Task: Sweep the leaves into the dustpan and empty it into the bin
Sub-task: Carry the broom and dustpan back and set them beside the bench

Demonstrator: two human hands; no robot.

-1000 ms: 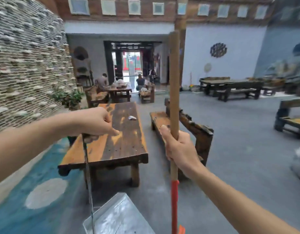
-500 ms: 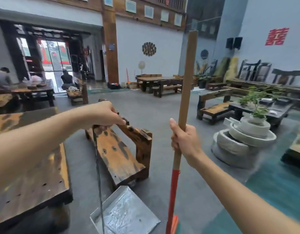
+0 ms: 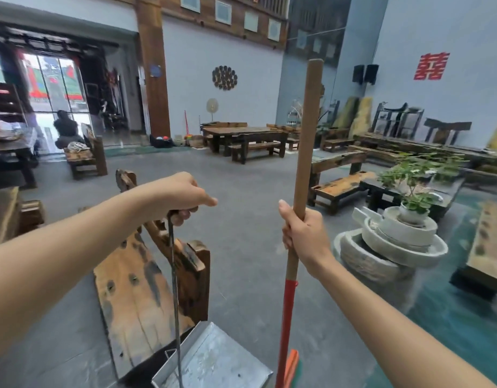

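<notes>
The dustpan (image 3: 213, 359), a grey metal tray, hangs low at the bottom centre of the frame above the grey floor (image 3: 255, 219), with its thin metal handle (image 3: 173, 275) running straight up to the left hand (image 3: 183, 197). That hand is curled over the top of the handle, knuckles up, with the fingers wrapped underneath and the thumb pointing to the right. Just to the right of it, the right hand (image 3: 303, 236) has its fingers closed round the broom (image 3: 306, 152), thumb lying up along the stick. The stick stands nearly upright through the middle of the picture, bare wood above the hand and red below it, and a bit of orange bristle (image 3: 293, 365) shows at the bottom edge beside the dustpan. Under the left forearm, in the lower left, is a worn wooden bench (image 3: 135, 298) with a dark backrest, and the dustpan's near corner overlaps its end. At the right stands a stack of stone millstones (image 3: 390, 247) carrying a potted plant (image 3: 415, 177), with low wooden benches and tables behind it. Further back, in the centre, a long dark table (image 3: 241, 133) sits against a pale wall that bears a round ornament (image 3: 224, 77). A red paper character (image 3: 431, 66) is stuck high on the wall at the upper right. At the far left a person (image 3: 65, 127) sits by the glass doors.
</notes>
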